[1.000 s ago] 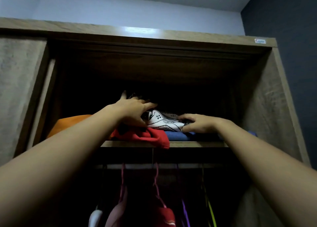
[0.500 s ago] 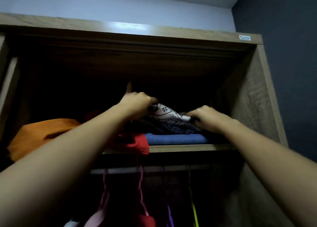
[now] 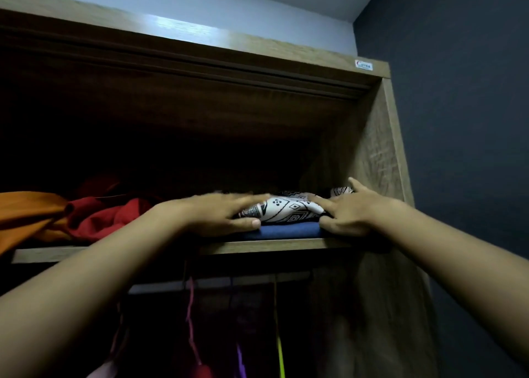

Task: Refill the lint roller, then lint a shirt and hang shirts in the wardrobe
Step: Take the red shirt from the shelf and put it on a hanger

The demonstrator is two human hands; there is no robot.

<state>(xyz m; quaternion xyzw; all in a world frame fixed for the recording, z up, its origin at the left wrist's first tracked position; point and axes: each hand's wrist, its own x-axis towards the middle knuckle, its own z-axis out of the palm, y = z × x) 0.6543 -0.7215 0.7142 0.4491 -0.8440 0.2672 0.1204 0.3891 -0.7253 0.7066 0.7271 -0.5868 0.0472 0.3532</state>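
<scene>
Head view: patterned shirt [image 3: 289, 210] is pinched on shelf [image 3: 274, 245] at 3 o'clock between left hand [image 3: 226, 214] and right hand [image 3: 347, 213]. Shelf rear is lost in shadow.

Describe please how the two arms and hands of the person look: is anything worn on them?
Both forearms are bare, with no sleeve in view. The left hand and the right hand wear no gloves. No ring, watch or bracelet shows, though the light is dim. A short, unpainted nail shows on the left thumb.
</scene>
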